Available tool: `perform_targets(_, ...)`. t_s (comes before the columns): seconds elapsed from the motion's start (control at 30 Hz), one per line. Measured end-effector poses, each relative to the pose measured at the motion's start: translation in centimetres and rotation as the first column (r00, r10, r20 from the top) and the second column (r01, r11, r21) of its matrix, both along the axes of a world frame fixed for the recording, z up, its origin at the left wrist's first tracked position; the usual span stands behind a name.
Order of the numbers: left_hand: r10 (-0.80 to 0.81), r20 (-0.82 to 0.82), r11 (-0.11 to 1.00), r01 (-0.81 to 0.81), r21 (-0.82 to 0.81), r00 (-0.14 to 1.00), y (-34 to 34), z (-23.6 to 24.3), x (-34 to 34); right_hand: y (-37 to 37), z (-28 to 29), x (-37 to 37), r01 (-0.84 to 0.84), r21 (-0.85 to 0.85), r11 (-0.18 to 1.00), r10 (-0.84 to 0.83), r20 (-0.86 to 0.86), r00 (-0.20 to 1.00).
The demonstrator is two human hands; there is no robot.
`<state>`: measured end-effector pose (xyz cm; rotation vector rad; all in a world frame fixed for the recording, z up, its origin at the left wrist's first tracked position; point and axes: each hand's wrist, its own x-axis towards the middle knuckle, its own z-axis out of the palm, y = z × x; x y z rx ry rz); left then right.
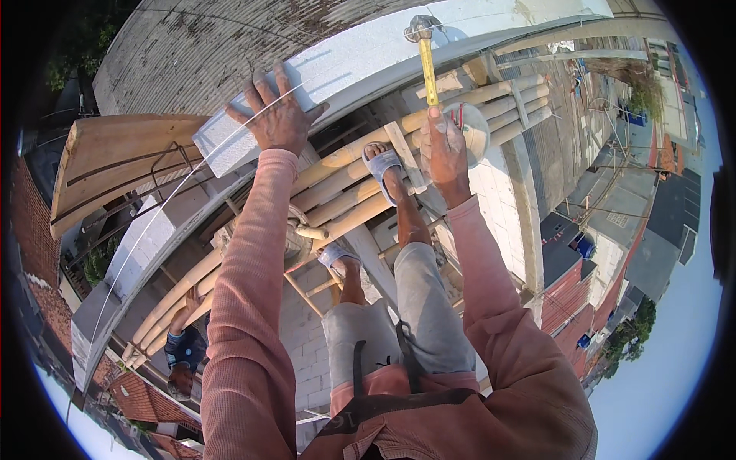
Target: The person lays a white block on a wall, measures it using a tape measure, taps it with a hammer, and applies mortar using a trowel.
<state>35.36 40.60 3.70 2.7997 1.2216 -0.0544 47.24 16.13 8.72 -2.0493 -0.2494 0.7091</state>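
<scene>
My left hand [276,119] rests with fingers spread on the top of a long pale block course [360,57], beside a taut white string [180,182]. My right hand [445,149] grips the yellow handle of a hammer [427,69], whose metal head is over the upper part of the blocks, near the string. Just right of that hand sits a round pale container [475,138], its contents unclear. Below the blocks, my sandaled feet [383,169] are on bamboo poles [349,215].
A plywood sheet [115,153] leans at left above bent rebar. A co-worker [184,353] is lower left beside more poles. Corrugated roofing [176,61] lies beyond the blocks. Open drops show between the poles, with walls below and rooftops [621,199] far down at right.
</scene>
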Motion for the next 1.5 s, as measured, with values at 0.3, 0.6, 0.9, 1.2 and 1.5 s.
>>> perform_targets(0.3,-0.010,0.007,1.000,0.011,-0.021,1.000,-0.2,0.1,0.4,1.0,0.0,-0.5,-0.012,-0.032,0.999,0.015,0.092,0.996)
perform_targets(0.6,0.014,0.048,1.000,-0.014,0.002,0.999,0.0,-0.5,-0.3,1.2,0.8,-0.8,-0.066,-0.016,0.998,0.068,0.117,0.991)
perform_targets(0.9,0.007,0.031,0.999,-0.008,0.040,0.999,-0.2,-1.1,-0.1,-2.7,0.4,-3.1,0.063,0.095,0.993,-0.062,-0.011,0.998)
perform_targets(1.2,-0.127,0.206,0.981,0.092,0.171,0.970,0.5,-2.4,-0.6,-19.6,-12.5,1.2,0.264,-0.341,0.902,-0.302,-0.063,0.951)
perform_targets(1.5,-0.221,0.173,0.954,0.177,0.242,0.960,0.1,-2.1,0.1,-24.6,-30.6,16.5,0.582,-0.172,0.795,-0.602,-0.345,0.720)
